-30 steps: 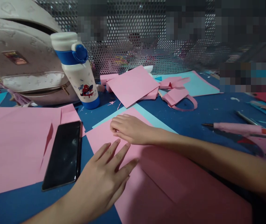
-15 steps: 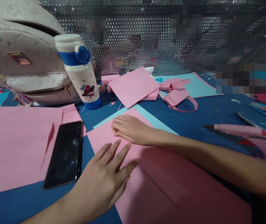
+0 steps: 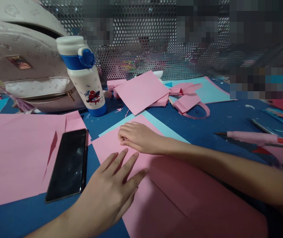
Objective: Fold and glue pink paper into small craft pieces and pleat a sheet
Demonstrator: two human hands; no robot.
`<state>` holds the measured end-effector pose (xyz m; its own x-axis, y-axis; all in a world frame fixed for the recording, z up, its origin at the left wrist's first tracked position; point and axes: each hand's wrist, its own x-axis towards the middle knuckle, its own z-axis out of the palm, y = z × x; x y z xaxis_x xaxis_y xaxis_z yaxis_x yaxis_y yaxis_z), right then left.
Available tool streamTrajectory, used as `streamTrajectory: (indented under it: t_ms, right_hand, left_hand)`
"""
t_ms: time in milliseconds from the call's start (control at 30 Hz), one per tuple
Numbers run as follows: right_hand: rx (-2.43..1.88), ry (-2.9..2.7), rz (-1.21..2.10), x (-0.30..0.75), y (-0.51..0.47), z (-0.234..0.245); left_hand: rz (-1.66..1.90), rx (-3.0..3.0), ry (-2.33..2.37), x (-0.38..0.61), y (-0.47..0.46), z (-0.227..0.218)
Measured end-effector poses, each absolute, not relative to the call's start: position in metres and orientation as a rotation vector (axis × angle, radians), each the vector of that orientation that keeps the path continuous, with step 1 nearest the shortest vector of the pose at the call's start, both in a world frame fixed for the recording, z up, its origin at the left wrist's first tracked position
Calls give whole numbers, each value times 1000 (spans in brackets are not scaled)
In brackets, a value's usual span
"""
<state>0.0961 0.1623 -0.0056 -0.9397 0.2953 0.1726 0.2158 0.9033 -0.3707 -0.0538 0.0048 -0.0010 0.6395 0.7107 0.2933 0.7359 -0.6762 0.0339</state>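
My left hand lies over pink paper with its fingers stretched out and spread. My right hand rests on the same paper just beyond the left fingertips, curled into a loose fist; no object shows in it. A straight edge or crease runs across the paper, which lies partly in the forearm's shadow. A light blue sheet peeks out beneath its far side. To the left of my left hand, a black phone lies face up on other pink sheets.
Behind stand a pale backpack and a white and blue bottle. A pink card lies on cut pieces, beside a folded pink paper piece. At right lies a pink glue gun. A perforated metal screen closes the back.
Both hands stay in the same place and pose on the paper. The view has shifted very slightly; nothing else visibly differs.
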Motion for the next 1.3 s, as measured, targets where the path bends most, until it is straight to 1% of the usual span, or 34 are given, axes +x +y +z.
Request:
streamTrajectory:
  t_ms: [100, 367, 667, 1033, 1300]
  right_hand:
    - [-386, -2830, 517, 96, 161, -4]
    - [-403, -2896, 361, 93, 158, -2]
    - [-435, -2929, 348, 92, 156, 1]
    - [-401, -2984, 120, 90, 154, -2]
    - [-396, -2980, 118, 89, 155, -4]
  left_hand:
    - [-420, -2767, -1219, -54, 5, -1]
    - [-406, -2784, -1234, -55, 4, -3]
    - [-410, -2786, -1253, -54, 4, -4]
    - [-419, -2803, -1258, -55, 3, -3]
    - [-414, -2803, -1268, -55, 3, -4]
